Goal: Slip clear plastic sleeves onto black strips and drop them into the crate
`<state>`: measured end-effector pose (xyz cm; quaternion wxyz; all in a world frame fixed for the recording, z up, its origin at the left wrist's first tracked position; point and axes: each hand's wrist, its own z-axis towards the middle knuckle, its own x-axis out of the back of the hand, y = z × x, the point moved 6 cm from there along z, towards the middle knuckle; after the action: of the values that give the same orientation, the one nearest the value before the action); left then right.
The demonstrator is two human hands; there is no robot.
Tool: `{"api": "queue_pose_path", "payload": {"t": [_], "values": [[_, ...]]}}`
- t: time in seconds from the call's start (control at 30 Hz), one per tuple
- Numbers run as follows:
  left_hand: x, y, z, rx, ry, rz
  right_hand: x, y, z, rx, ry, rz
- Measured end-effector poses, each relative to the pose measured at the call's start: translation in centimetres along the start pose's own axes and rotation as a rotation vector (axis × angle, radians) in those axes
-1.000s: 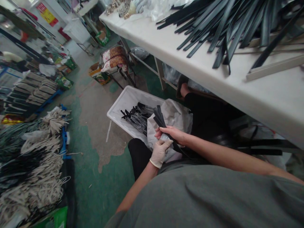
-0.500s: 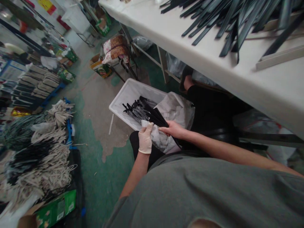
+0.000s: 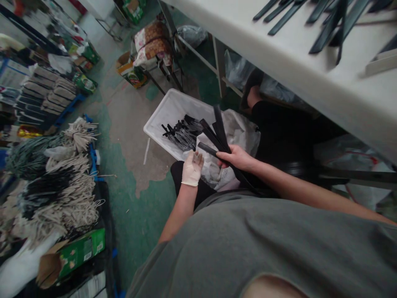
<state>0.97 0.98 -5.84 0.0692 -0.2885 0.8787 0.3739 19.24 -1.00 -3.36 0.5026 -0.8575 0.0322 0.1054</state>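
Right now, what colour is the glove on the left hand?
White or cream; the head view shows the glove.

Strips (image 3: 219, 124) in R grip (image 3: 234, 157): smooth, matt blk, plastic- or leather-like. L grip (image 3: 192, 167): thin matt glove. Bin (image 3: 155, 118) beyond both: smooth white plastic. Cloth (image 3: 234, 124) beside R grip: creased, matt. Desk (image 3: 279, 54) above R grip: smooth, pale, low sheen.

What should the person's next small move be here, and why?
Probably bring the white-gloved left hand to the lowest of the fanned, flat black strips: the bare right hand grips them, and that strip's free end lies nearest the left hand.
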Motion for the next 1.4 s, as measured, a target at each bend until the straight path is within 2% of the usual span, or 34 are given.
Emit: {"api": "queue_pose_path", "payload": {"t": [0.1, 0.3, 0.57, 0.73, 0.87, 0.93, 1.0, 1.07, 1.23, 1.3, 1.4], "values": [[0.3, 0.2, 0.5, 0.036, -0.009, -0.006, 0.1, -0.7, -0.4, 0.024, -0.042, -0.064], [0.1, -0.1, 0.7, 0.047, 0.043, -0.055, -1.5, -0.6, -1.1, 0.047, -0.196, -0.223], [-0.4, -0.3, 0.2, 0.112, -0.001, -0.082, -1.2, 0.4, -0.3, 0.012, -0.187, -0.338], [-0.9, -2.4, -0.4, 0.121, -0.045, -0.028, -1.3, 0.8, 0.6, -0.007, -0.162, -0.33], [-1.7, -4.2, -0.4, 0.138, -0.145, 0.06, -1.2, 0.3, 1.0, -0.052, -0.157, -0.209], [-1.8, -3.7, 0.1, 0.111, -0.148, 0.065, -1.0, -0.1, 0.5, -0.08, -0.198, -0.195], [-1.6, -2.4, 0.6, 0.038, -0.101, 0.017, -0.8, -0.7, -0.1, -0.073, -0.242, -0.264], [-1.7, -1.5, 0.8, -0.023, -0.072, -0.023, -0.3, -1.2, -0.5, -0.023, -0.218, -0.363], [-4.2, -3.1, -0.6, 0.033, -0.225, 0.006, 0.5, -2.4, 0.1, 0.121, -0.066, -0.509], [-4.8, -3.1, -0.8, 0.006, -0.246, -0.033, 0.5, -2.8, -0.1, 0.127, -0.093, -0.542], [-4.3, -2.1, -0.6, -0.047, -0.199, -0.106, 0.5, -3.7, -0.8, 0.121, -0.148, -0.657]]}}
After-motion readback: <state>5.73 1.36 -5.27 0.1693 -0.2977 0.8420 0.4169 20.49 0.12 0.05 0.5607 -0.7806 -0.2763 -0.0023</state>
